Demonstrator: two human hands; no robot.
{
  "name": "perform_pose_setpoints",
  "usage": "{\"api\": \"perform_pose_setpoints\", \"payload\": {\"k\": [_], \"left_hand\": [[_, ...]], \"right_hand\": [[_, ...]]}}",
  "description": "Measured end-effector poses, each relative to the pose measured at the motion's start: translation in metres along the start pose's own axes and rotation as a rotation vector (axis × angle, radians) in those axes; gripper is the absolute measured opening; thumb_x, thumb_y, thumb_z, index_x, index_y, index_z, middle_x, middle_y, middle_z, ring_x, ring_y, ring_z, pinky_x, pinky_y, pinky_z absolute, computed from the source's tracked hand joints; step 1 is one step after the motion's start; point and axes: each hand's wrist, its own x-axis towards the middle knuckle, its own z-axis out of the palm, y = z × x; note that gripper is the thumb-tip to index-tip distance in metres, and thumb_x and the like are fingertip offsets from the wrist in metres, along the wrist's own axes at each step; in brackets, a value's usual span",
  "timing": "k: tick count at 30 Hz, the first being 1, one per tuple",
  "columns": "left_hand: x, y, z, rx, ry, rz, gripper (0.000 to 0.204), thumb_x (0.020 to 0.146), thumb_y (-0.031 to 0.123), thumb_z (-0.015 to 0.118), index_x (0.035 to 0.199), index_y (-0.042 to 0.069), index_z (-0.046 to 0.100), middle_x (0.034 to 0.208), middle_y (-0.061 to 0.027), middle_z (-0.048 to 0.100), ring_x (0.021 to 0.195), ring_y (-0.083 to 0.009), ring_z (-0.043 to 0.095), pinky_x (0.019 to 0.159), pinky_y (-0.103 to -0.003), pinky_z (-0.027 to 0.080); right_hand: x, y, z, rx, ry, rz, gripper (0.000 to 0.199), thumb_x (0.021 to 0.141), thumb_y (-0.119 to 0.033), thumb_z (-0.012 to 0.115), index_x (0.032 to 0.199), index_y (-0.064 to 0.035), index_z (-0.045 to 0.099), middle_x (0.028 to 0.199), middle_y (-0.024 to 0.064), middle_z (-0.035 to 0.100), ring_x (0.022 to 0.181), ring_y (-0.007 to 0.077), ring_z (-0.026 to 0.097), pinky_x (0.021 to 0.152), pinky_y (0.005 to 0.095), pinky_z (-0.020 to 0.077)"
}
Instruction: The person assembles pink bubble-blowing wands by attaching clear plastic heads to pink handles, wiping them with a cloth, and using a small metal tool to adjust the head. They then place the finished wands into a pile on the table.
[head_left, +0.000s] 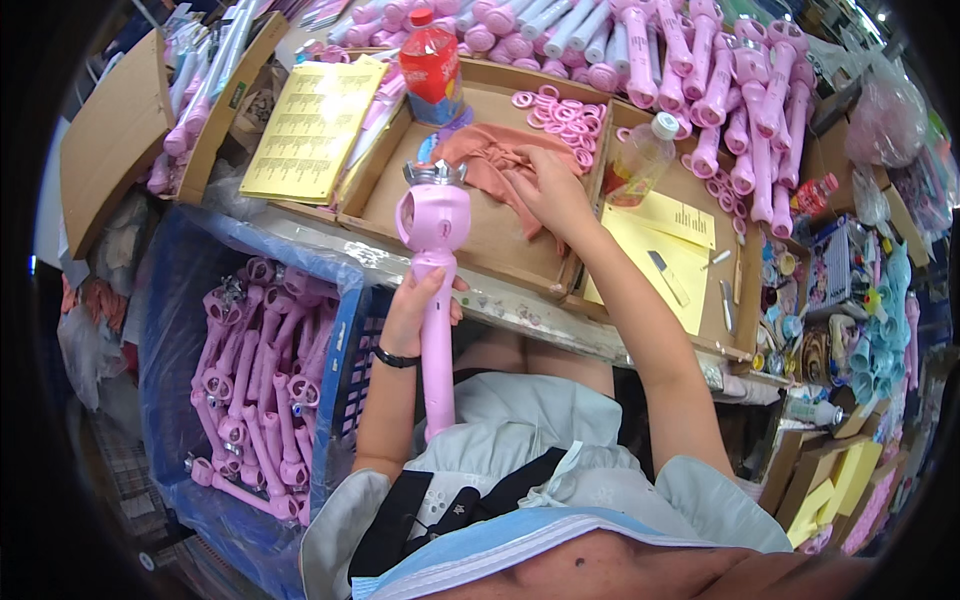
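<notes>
Pink plastic wand point(436, 290): held upright in the left hand point(420, 305), over the near edge of the desk point(330, 245). The left fingers are wrapped closed around the upper handle, just below the round head. The head carries a silver crown piece point(434, 173) on top.

The right hand point(548, 190) rests inside the shallow cardboard tray point(480, 250) behind the wand. Its fingers are curled down onto a salmon-coloured cloth point(490, 155); whether they pinch a small part under the cloth cannot be told.

Step in hand, as judged: a fitting stage, with the wand presented in one hand and the other hand reaching in the tray. A pile of pink rings point(560, 110) lies at the far end of the tray, near the right hand. The next move calls for a secure pinch on whatever is picked, then accurate alignment with the wand head, with the handle kept steady and vertical.

Surroundings:
- A red bottle point(430, 65) stands at the back of the tray.
- A clear bottle point(640, 155) lies tilted in the adjoining tray, above yellow sheets point(665, 245).
- More pink wands are stacked at the rear point(700, 70).
- A blue crate point(345, 370) to the left, below the desk, holds further wands.
</notes>
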Motion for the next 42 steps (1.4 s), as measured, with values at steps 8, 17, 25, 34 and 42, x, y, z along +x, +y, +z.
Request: {"api": "perform_pose_setpoints", "payload": {"k": [8, 17, 25, 34, 42], "left_hand": [[-0.001, -0.005, -0.005, -0.025, 0.033, 0.022, 0.031, 0.088, 0.017, 0.06, 0.112, 0.007, 0.043, 0.092, -0.0139, 0.063, 0.056, -0.0156, 0.06, 0.048, -0.025, 0.051], [-0.009, -0.016, 0.032, 0.231, 0.065, 0.062, 0.054, 0.087, 0.005, 0.058, 0.131, 0.003, 0.026, 0.092, -0.0091, 0.056, 0.06, -0.011, 0.057, 0.052, -0.023, 0.05], [-0.027, -0.002, 0.044, 0.132, -0.086, 0.187, 0.056, 0.084, -0.001, 0.06, 0.13, 0.003, 0.029, 0.094, -0.0082, 0.058, 0.064, -0.0105, 0.059, 0.053, -0.023, 0.049], [-0.015, -0.014, 0.039, 0.37, -0.085, 0.15, 0.056, 0.083, -0.002, 0.059, 0.13, 0.003, 0.028, 0.103, -0.0099, 0.054, 0.074, -0.0107, 0.06, 0.059, -0.024, 0.052], [-0.015, -0.017, 0.04, 0.111, -0.113, 0.063, 0.054, 0.085, -0.003, 0.055, 0.131, 0.006, 0.027, 0.089, -0.0079, 0.056, 0.056, -0.0136, 0.058, 0.05, -0.026, 0.048]], "right_hand": [[0.001, -0.015, 0.012, 0.049, -0.102, 0.137, 0.014, 0.074, -0.012, 0.062, 0.086, -0.0065, 0.064, 0.096, 0.0134, 0.06, 0.094, 0.0311, 0.057, 0.082, 0.0412, 0.0452], [-0.022, -0.073, 0.025, 0.062, 0.129, -0.521, 0.012, 0.069, -0.015, 0.069, 0.077, -0.0098, 0.062, 0.093, 0.0067, 0.055, 0.09, 0.0264, 0.052, 0.087, 0.0418, 0.0401], [-0.045, -0.068, 0.041, 1.207, 0.27, 0.672, 0.015, 0.096, -0.02, 0.051, 0.098, -0.0049, 0.054, 0.089, 0.0032, 0.059, 0.082, 0.0119, 0.057, 0.074, 0.0261, 0.0475], [-0.056, -0.082, 0.004, -0.065, 0.365, -0.448, 0.015, 0.097, -0.015, 0.042, 0.104, -0.0055, 0.052, 0.108, 0.0077, 0.049, 0.1, 0.0135, 0.048, 0.083, 0.0291, 0.0425], [-0.072, -0.078, 0.045, 1.363, 0.613, 0.127, 0.022, 0.098, -0.02, 0.044, 0.111, -0.0031, 0.049, 0.103, 0.0044, 0.047, 0.085, 0.0113, 0.047, 0.079, 0.0228, 0.0412]]}}
